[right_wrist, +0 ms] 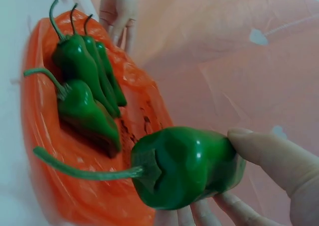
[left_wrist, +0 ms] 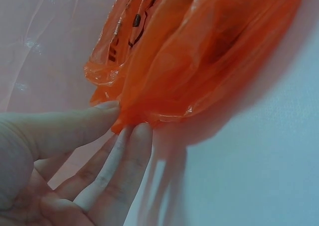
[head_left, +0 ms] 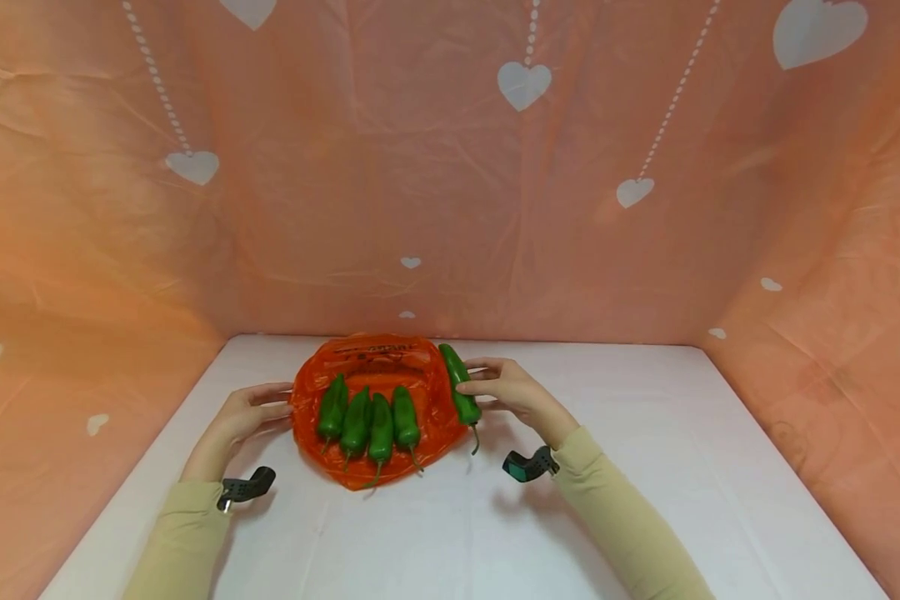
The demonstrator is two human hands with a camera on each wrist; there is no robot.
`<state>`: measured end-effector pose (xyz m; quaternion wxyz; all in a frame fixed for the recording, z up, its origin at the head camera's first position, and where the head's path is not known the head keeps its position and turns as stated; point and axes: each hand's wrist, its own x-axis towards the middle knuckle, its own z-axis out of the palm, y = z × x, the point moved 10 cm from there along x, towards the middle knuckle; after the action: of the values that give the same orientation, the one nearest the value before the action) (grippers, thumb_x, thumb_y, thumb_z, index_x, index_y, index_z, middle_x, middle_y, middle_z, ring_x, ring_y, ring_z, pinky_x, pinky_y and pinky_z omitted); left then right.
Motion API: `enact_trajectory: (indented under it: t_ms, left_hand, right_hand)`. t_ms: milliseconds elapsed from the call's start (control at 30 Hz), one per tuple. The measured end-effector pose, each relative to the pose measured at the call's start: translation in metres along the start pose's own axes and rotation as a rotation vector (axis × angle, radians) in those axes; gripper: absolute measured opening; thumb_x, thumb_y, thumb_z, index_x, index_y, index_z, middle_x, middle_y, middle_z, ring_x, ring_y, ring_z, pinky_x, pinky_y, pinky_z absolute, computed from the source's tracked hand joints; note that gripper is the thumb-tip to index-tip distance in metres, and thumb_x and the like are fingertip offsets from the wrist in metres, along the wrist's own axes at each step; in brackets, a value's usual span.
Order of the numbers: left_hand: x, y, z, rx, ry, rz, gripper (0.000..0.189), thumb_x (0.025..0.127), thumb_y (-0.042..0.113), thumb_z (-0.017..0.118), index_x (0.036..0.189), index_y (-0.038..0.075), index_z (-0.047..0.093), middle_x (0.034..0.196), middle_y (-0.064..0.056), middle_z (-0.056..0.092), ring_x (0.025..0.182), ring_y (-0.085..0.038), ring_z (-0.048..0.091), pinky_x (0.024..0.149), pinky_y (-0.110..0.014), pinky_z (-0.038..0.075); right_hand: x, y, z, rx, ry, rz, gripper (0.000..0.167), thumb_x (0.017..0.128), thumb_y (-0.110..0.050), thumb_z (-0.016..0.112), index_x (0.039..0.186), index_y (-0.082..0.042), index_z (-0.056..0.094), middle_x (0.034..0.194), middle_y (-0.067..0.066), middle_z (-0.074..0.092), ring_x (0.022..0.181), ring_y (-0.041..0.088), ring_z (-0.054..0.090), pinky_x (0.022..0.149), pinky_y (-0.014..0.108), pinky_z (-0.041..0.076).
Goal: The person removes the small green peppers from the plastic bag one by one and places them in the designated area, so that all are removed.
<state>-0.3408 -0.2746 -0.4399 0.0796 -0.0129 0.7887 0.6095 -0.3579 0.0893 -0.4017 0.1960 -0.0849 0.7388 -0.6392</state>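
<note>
Pinches the bag at its left edge, with fingers of the left hand clamped on it, and grips one pepper at the bag's right edge, with thumb and fingers of the right hand clamped round its sides; has four peppers lying on the bag, with stems toward its near edge. Could drop the held pepper onto the tabletop right of the bag, through too light a grip on slick skin. Might also roll the four peppers off the bag's near edge, by tugging or lifting its thin left side
</note>
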Motion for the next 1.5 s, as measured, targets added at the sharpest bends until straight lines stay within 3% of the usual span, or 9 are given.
enact_trajectory:
  t_ms: [267, 667, 867, 1167, 1500]
  left_hand:
    - [0.001, 0.001, -0.001, 0.014, 0.011, 0.005, 0.055, 0.092, 0.004, 0.061, 0.140, -0.011, 0.038, 0.132, -0.034, 0.044, 0.087, -0.016, 0.067, 0.085, -0.038, 0.054]
    - [0.000, -0.006, 0.000, -0.005, 0.000, -0.021, 0.057, 0.092, 0.002, 0.061, 0.140, -0.013, 0.034, 0.133, -0.035, 0.044, 0.088, -0.016, 0.067, 0.086, -0.039, 0.053]
    - [0.001, -0.007, -0.002, -0.019, -0.004, -0.019, 0.057, 0.092, 0.002, 0.062, 0.140, -0.013, 0.035, 0.132, -0.034, 0.046, 0.088, -0.014, 0.067, 0.085, -0.037, 0.054]
    - [0.003, -0.004, -0.003, -0.005, -0.011, -0.003, 0.055, 0.093, 0.004, 0.060, 0.139, -0.013, 0.036, 0.130, -0.033, 0.049, 0.089, -0.015, 0.067, 0.084, -0.037, 0.054]
    - [0.002, -0.006, -0.005, -0.009, 0.000, -0.023, 0.055, 0.093, 0.004, 0.061, 0.140, -0.012, 0.036, 0.129, -0.033, 0.049, 0.088, -0.015, 0.067, 0.084, -0.037, 0.054]
  right_hand:
    - [-0.010, 0.001, -0.029, 0.021, 0.043, 0.007, 0.057, 0.084, -0.015, 0.074, 0.133, 0.001, 0.050, 0.112, 0.018, 0.063, 0.096, 0.026, 0.065, 0.089, 0.045, 0.052]
    - [-0.020, 0.021, -0.075, -0.020, 0.137, 0.049, 0.061, 0.084, -0.018, 0.075, 0.135, 0.000, 0.047, 0.115, 0.018, 0.062, 0.098, 0.027, 0.063, 0.090, 0.043, 0.051]
    - [-0.021, 0.029, -0.093, -0.039, 0.172, 0.067, 0.060, 0.085, -0.019, 0.073, 0.135, 0.001, 0.046, 0.107, 0.015, 0.066, 0.094, 0.025, 0.064, 0.087, 0.041, 0.053]
    - [-0.017, 0.045, -0.107, -0.033, 0.210, 0.113, 0.062, 0.084, -0.018, 0.074, 0.135, 0.002, 0.044, 0.100, 0.015, 0.067, 0.083, 0.021, 0.065, 0.087, 0.041, 0.053]
    - [-0.007, 0.052, -0.109, -0.099, 0.243, 0.164, 0.061, 0.083, -0.020, 0.075, 0.134, 0.001, 0.046, 0.110, 0.018, 0.061, 0.083, 0.017, 0.064, 0.079, 0.036, 0.055]
